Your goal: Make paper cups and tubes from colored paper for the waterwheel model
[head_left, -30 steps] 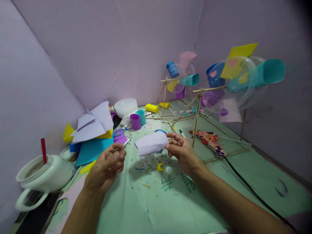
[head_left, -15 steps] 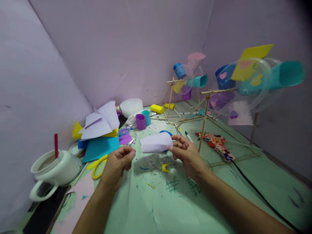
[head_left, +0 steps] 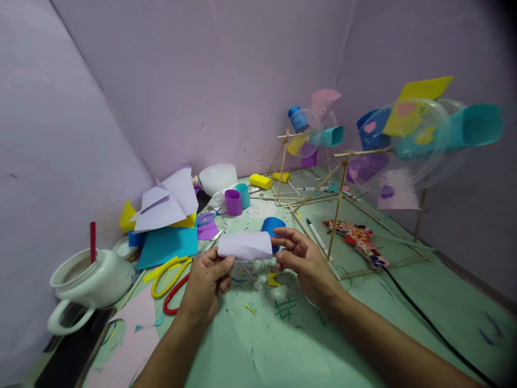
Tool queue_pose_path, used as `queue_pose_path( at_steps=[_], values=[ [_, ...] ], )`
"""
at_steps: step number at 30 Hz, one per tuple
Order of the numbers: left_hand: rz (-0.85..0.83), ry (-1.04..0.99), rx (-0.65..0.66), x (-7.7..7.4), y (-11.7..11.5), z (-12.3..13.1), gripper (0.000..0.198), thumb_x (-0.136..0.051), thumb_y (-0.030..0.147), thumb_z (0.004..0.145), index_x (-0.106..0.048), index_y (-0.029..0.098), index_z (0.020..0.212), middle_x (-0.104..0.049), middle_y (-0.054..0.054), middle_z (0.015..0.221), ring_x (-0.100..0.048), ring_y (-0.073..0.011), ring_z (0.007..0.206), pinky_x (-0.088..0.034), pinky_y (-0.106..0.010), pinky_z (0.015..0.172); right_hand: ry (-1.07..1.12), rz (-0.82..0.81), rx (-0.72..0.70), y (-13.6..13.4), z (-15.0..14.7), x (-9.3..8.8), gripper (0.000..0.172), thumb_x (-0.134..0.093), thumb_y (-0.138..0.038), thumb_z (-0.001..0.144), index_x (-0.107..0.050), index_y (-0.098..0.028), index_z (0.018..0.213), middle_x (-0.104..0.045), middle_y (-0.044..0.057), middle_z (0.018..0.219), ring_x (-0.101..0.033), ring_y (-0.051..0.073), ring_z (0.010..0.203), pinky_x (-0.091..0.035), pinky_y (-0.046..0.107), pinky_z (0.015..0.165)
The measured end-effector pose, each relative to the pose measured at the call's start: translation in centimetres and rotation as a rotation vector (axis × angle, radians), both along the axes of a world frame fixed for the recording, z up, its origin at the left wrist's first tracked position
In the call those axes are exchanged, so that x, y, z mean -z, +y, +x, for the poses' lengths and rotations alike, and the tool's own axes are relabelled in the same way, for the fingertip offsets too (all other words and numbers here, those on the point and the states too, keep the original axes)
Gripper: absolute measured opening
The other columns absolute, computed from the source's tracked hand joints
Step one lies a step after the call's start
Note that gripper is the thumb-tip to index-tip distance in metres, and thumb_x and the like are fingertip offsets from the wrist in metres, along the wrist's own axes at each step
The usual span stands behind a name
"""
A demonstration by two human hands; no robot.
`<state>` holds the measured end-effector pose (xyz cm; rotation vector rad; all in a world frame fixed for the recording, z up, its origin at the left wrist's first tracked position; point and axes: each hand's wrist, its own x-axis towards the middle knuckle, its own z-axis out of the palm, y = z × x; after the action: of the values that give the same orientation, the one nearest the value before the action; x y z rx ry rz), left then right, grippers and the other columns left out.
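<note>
A rolled white paper (head_left: 245, 246) is held level above the table in the head view. My left hand (head_left: 209, 275) pinches its left end between thumb and fingers. My right hand (head_left: 301, 261) is at the paper's right end, fingers apart and slightly curled, with its fingertips close to the edge; whether they touch it is unclear. Behind the right fingertips stands a blue paper tube (head_left: 273, 226). Scissors with red and yellow handles (head_left: 172, 275) lie left of my left hand. A small yellow paper scrap (head_left: 274, 279) is on the table below.
Coloured sheets (head_left: 167, 242) and a white pot (head_left: 95, 277) are at the left. Purple (head_left: 233, 202) and teal tubes (head_left: 243, 195) stand farther back. Two stick-framed wheels (head_left: 420, 145) with paper cups rise at the right, near a patterned glue gun (head_left: 363, 242) with a black cable.
The white roll has moved left and now sits in my left hand's fingers. My right hand's grip has loosened. The blue tube and the red scissor handle show more.
</note>
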<state>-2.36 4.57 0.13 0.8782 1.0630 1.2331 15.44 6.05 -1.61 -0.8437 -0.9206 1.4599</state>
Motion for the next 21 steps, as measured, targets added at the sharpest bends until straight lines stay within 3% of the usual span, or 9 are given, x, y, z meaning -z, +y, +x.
queue_pose_path(
  at_steps=[5, 13, 21],
  values=[
    [-0.038, -0.043, -0.038, 0.0, 0.17, -0.27, 0.023, -0.073, 0.02, 0.056, -0.053, 0.015, 0.066, -0.038, 0.01, 0.046, -0.029, -0.0008, 0.034, -0.02, -0.015, 0.035, -0.016, 0.008, 0.111, 0.02, 0.37, -0.55, 0.034, -0.068, -0.02, 0.058, -0.056, -0.018, 0.09, -0.066, 0.002, 0.076, -0.051, 0.01, 0.051, -0.041, 0.023, 0.049],
    [-0.047, -0.029, -0.017, -0.01, -0.06, 0.09, 0.024, -0.074, 0.022, 0.056, -0.058, 0.013, 0.072, -0.038, 0.01, 0.046, -0.029, -0.0008, 0.034, -0.02, -0.015, 0.035, -0.129, 0.026, -0.016, -0.22, -0.32, 0.09, 0.05, -0.076, -0.022, 0.054, -0.051, -0.019, 0.097, -0.061, -0.002, 0.076, -0.051, 0.008, 0.053, -0.041, 0.022, 0.049],
    [0.001, 0.037, 0.023, 0.75, -0.2, 0.52, 0.019, -0.073, 0.022, 0.059, -0.061, 0.013, 0.072, -0.044, 0.007, 0.052, -0.029, -0.0009, 0.038, -0.02, -0.016, 0.037, -0.148, 0.019, 0.014, -0.32, -0.04, -0.16, 0.043, -0.074, -0.02, 0.057, -0.051, -0.019, 0.093, -0.056, -0.006, 0.063, -0.049, 0.008, 0.051, -0.037, 0.02, 0.047]
  ],
)
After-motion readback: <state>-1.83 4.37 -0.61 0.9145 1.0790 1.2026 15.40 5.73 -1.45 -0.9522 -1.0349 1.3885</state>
